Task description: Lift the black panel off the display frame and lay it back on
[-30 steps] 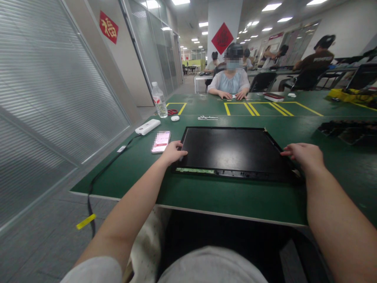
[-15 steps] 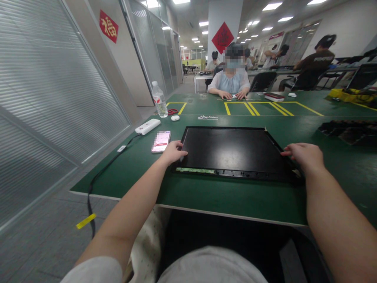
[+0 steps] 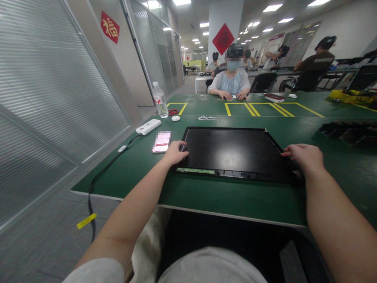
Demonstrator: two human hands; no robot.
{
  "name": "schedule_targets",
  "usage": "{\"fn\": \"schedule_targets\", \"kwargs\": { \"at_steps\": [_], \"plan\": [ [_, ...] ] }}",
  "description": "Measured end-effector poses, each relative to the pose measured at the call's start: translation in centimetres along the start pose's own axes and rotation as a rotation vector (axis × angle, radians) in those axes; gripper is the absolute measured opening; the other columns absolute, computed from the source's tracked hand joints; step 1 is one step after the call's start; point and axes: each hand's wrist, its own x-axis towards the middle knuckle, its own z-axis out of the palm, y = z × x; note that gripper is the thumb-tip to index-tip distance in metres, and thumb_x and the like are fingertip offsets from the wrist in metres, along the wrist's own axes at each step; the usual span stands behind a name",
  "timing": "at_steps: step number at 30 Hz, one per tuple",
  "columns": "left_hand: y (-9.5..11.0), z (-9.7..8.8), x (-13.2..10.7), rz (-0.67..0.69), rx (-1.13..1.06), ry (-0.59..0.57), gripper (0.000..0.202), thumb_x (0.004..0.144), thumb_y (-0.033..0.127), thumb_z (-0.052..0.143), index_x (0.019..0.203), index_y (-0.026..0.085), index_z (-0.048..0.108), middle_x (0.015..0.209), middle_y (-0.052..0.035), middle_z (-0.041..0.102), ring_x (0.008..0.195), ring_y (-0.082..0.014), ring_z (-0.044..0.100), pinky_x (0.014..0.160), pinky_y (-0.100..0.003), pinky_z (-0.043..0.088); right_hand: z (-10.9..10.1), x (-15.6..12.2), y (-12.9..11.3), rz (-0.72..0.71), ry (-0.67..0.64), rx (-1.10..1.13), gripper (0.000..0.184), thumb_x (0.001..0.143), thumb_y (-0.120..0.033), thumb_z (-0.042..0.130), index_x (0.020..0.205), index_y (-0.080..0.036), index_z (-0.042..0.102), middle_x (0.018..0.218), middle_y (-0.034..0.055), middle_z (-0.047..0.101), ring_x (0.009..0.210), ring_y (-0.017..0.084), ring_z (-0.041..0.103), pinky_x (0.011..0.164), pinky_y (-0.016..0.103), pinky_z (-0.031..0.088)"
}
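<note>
A black flat display panel (image 3: 229,149) in a thin dark frame lies on the green table before me. Along its near edge runs a narrow green circuit board (image 3: 196,171). My left hand (image 3: 176,152) grips the panel's left edge, thumb over the top and fingers at the rim. At the opposite side, my right hand (image 3: 304,156) pinches the right edge between thumb and fingers. The undersides of the fingers are hidden. Just left of my left hand lies a phone (image 3: 161,142) with a lit screen.
A white power strip (image 3: 149,127) with a black cable, a water bottle (image 3: 160,100), red-handled scissors (image 3: 173,112) and a white case (image 3: 176,118) stand at the left. Small strips (image 3: 208,118) lie beyond the panel. Dark parts (image 3: 350,133) lie right. A person (image 3: 229,80) sits opposite.
Almost nothing differs. Both hands keep their places on the panel's sides, and the whole view has shifted very slightly.
</note>
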Motion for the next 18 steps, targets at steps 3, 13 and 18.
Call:
{"fn": "schedule_targets", "kwargs": {
  "at_steps": [3, 13, 18],
  "plan": [
    [0.1, -0.1, 0.0, 0.009, 0.042, -0.008, 0.047, 0.078, 0.023, 0.073, 0.125, 0.015, 0.068, 0.130, -0.0131, 0.065, 0.115, -0.0278, 0.064, 0.106, -0.040, 0.050, 0.0, 0.1, 0.1, 0.012, -0.004, 0.018, 0.023, 0.071, -0.029, 0.058, 0.083, -0.018, 0.074, 0.079, 0.0069, 0.077, 0.070, 0.016, 0.060, 0.063, 0.030, 0.042],
    [0.1, -0.2, -0.1, 0.032, 0.075, -0.014, 0.045, 0.080, 0.025, 0.074, 0.123, 0.015, 0.070, 0.131, -0.0124, 0.066, 0.114, -0.0273, 0.064, 0.104, -0.038, 0.050, 0.3, 0.5, 0.4, 0.015, -0.001, 0.029, 0.025, 0.073, -0.030, 0.057, 0.085, -0.016, 0.075, 0.084, 0.0096, 0.079, 0.067, 0.015, 0.057, 0.062, 0.029, 0.042],
    [0.2, -0.3, -0.1, 0.045, 0.088, -0.019, 0.047, 0.080, 0.025, 0.073, 0.125, 0.013, 0.069, 0.130, -0.0138, 0.066, 0.115, -0.0276, 0.063, 0.104, -0.038, 0.050, 0.5, 1.0, 0.8, -0.044, 0.008, -0.002, 0.031, 0.074, -0.032, 0.056, 0.089, -0.014, 0.076, 0.087, 0.0120, 0.079, 0.064, 0.015, 0.058, 0.061, 0.029, 0.045]
  ]
}}
